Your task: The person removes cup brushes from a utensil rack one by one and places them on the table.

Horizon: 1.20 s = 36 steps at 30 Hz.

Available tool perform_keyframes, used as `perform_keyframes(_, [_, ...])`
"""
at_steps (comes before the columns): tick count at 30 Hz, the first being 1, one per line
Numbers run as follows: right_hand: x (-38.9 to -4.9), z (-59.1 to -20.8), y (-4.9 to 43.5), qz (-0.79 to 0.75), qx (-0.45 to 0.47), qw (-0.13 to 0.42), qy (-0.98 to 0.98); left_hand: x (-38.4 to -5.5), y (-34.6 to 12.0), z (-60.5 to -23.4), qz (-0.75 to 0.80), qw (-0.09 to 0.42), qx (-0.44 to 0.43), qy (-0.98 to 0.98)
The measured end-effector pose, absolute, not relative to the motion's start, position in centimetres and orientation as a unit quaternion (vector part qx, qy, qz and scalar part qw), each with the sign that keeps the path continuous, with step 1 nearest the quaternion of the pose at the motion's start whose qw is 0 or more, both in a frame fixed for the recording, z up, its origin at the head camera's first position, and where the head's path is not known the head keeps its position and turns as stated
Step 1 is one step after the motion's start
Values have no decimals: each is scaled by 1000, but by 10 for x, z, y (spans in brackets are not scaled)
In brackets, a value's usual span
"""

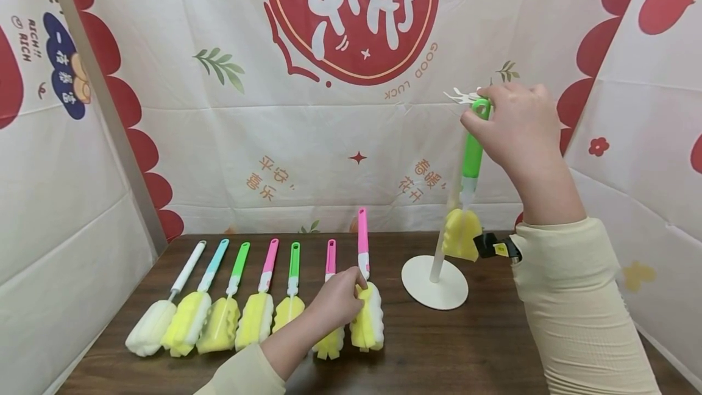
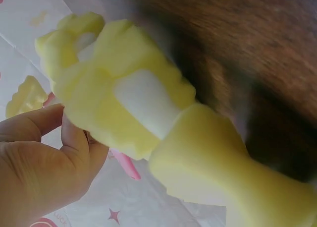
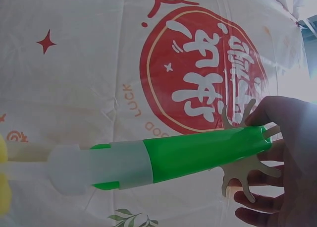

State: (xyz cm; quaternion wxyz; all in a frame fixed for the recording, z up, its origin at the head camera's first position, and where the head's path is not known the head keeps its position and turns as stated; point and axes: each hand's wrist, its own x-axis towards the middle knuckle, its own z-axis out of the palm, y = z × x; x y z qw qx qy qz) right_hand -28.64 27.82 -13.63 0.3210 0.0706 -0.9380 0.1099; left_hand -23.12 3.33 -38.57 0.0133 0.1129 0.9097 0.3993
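Note:
My right hand (image 1: 521, 120) is raised at the top of a white stand (image 1: 435, 294), pinching the end of a green-handled sponge brush (image 1: 473, 154). That brush hangs upright, yellow sponge down, beside the stand's pole. In the right wrist view, the handle's holed end lies at a white branched hook piece (image 3: 252, 170); whether the hole is on a hook is hard to tell. Down on the table, my left hand (image 1: 336, 303) pinches a pink-handled sponge brush (image 1: 364, 242) near the top of its yellow and white sponge. The left wrist view shows those fingers at the sponge's edge (image 2: 89, 95).
Left of the stand, several sponge brushes lie in a row on the dark wooden table (image 1: 439, 346), including a white one (image 1: 152, 327), a blue-handled one (image 1: 188, 322) and another pink-handled one (image 1: 331, 258) partly behind my left hand. A printed cloth backdrop (image 1: 307, 133) encloses the table.

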Motion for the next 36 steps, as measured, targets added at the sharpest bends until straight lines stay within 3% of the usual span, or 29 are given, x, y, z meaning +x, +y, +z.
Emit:
perform_keyframes(7, [-288, -137, 278, 112, 71, 321, -938, -235, 35, -390, 407, 34, 99, 907])
perform_keyframes(36, [-290, -140, 279, 112, 63, 326, -937, -251, 41, -405, 336, 39, 102, 936])
